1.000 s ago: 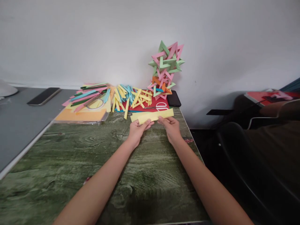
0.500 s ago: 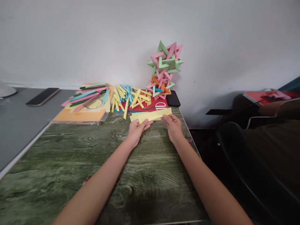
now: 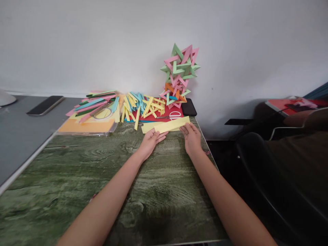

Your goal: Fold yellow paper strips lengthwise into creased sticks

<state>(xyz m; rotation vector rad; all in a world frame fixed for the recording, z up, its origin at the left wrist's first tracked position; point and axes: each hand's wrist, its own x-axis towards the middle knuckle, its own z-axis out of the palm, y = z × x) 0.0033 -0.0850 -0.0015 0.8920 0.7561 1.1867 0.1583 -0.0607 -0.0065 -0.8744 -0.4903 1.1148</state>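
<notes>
A pale yellow paper strip is stretched between my two hands, its right end tilted up. My left hand pinches the strip's left end between thumb and fingers. At the right end, my right hand grips it with thumb and fingertips. Beneath and behind it, more yellow paper lies on the green wood-patterned table. Just beyond is a pile of folded yellow and blue paper strips, partly on a red sheet.
A folded-paper star model in green, pink and orange stands against the wall. Beside it lies a black phone. Coloured strips rest on an orange paper pack. Another phone is at far left. A black chair stands right of the table.
The yellow strip has shifted slightly right and its right end has risen. My left hand's fingers are straighter, and my right hand has moved a little to the right.
</notes>
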